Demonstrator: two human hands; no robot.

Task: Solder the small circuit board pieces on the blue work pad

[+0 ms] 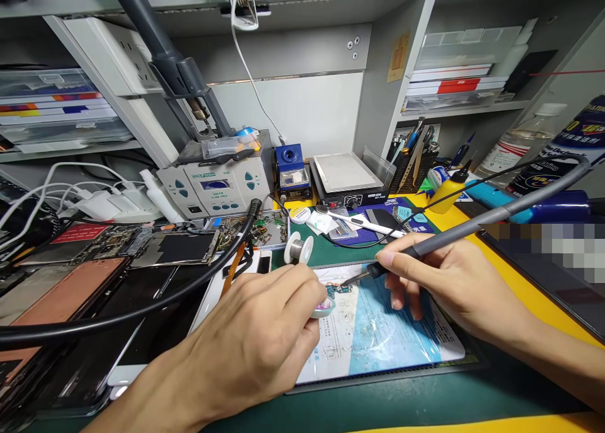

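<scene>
My right hand (439, 282) grips a soldering iron (416, 250) like a pen. Its tip points down and left, at or just above a small blue-green circuit board (339, 288). My left hand (265, 332) is closed round a small round spool (324, 308) with a pale teal rim and something pinkish inside. It is held at the near left of the board, and my fingers hide part of both. The board lies on a printed white and blue sheet (378, 332). A reel of solder wire (299, 250) stands just beyond my left hand.
A thick black hose (189, 307) crosses on the left above phone parts (70, 294). Behind are a hot-air station (217, 187), a blue soldering station (290, 171), a heating plate (347, 171) and a brush (363, 223). A yellow bottle (447, 193) stands right; the iron's cable arches overhead there.
</scene>
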